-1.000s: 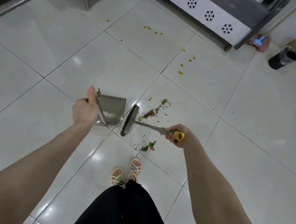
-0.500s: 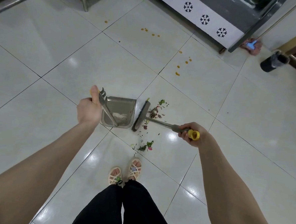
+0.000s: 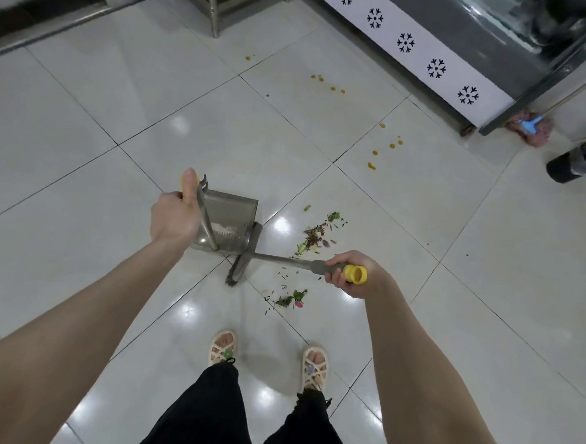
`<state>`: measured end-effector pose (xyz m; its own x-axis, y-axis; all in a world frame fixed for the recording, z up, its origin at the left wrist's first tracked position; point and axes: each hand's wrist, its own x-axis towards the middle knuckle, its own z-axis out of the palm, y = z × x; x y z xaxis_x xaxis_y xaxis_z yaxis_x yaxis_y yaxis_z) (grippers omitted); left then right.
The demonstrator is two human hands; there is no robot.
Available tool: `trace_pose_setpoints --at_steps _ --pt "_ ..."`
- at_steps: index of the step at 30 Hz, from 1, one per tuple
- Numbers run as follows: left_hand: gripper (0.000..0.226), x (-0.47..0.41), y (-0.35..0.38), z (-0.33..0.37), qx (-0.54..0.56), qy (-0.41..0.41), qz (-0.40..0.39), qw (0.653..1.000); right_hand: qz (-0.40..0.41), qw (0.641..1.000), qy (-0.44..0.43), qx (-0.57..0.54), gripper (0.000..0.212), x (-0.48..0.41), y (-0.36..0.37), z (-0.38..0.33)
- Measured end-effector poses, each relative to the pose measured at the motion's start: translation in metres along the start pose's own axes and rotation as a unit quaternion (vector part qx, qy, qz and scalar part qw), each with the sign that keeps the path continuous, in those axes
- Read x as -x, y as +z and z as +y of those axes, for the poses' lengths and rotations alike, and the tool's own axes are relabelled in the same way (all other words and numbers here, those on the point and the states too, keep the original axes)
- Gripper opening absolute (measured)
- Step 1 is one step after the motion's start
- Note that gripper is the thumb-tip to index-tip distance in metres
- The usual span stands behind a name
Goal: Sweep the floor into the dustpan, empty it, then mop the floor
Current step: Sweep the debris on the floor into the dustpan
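Sweeping on a white tiled floor [image 3: 84, 133] is shown from above, over two sandalled feet [image 3: 223, 348]. Just beyond the feet, a small clump of green and pink scraps [image 3: 295, 297] lies unswept. The broom [image 3: 245, 256] is gripped by the right hand [image 3: 350, 273], all fingers wrapped tight round its yellow-capped handle, with the bristle head set against the open lip of the dustpan [image 3: 226, 224]. The dustpan's upright handle is clasped by the left hand [image 3: 173, 219], fingers closed, thumb laid along the top. A longer trail of leaf litter [image 3: 318, 233] remains right of the pan. The step would likely be best served by short strokes drawn leftward, the pan lip kept flat on the tile. Farther off, orange drips [image 3: 372, 165] are left for the mop [image 3: 530, 126].
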<state>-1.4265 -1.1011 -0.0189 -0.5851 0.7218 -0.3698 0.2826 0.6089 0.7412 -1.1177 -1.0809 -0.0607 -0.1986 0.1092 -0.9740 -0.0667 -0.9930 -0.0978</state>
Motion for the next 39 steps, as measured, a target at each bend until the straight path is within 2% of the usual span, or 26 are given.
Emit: trace_pose_setpoints --at_steps 4,10,12,17,20,24,29,39 --pt "0.082 0.028 0.017 -0.007 -0.001 -0.016 0.025 1.000 -0.009 0.999 0.014 0.038 0.011 -0.006 -0.021 0.005" --pt "0.088 0.088 0.068 -0.011 0.007 -0.044 0.068 0.997 0.044 0.989 -0.004 0.145 0.010 0.004 -0.092 -0.001" --pt "0.082 0.107 0.085 -0.010 0.017 -0.056 0.086 0.995 0.063 0.986 -0.010 0.154 0.010 0.011 -0.120 -0.009" --pt "0.087 0.144 0.116 -0.016 0.054 -0.097 0.124 0.986 0.101 0.981 -0.027 0.162 0.010 0.018 -0.185 -0.032" --pt "0.082 0.159 0.128 -0.018 0.080 -0.111 0.135 0.981 0.110 0.980 -0.047 0.161 0.011 0.021 -0.207 -0.041" --pt "0.075 0.173 0.138 -0.021 0.105 -0.121 0.140 0.977 0.083 0.984 -0.069 0.141 0.008 0.033 -0.220 -0.044" --pt "0.077 0.189 0.132 -0.025 0.087 -0.116 0.143 0.979 0.058 0.983 -0.056 0.168 0.008 0.047 -0.222 -0.043" --pt "0.085 0.247 0.088 -0.059 0.076 -0.080 0.149 0.983 0.005 0.974 -0.046 0.221 0.021 0.043 -0.181 0.044"
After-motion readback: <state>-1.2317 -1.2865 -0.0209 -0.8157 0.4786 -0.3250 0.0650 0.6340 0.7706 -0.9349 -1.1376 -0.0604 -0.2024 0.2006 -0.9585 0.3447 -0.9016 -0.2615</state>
